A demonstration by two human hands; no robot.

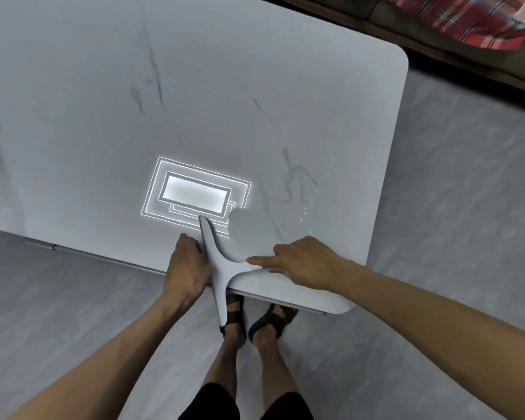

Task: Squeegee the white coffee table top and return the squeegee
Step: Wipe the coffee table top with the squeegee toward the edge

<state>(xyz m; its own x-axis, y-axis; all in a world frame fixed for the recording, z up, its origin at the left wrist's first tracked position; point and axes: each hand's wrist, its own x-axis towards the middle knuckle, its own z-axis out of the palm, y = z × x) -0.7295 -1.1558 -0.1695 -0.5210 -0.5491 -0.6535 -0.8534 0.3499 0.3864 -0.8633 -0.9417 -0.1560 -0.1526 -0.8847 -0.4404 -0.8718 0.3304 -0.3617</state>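
While the left hand (185,268) curls its fingers against the blade of the squeegee (217,268), the right hand (303,265) holds the handle, index finger stretched along it. The squeegee sits at the white coffee table's (73,116) near edge, its blade overhanging sandalled feet (267,328). Water droplets (311,201) dot the top to the right. A sofa (431,40) stands beyond the table.

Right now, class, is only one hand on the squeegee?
No: the left hand holds the squeegee by its blade while the right hand rests on its handle.
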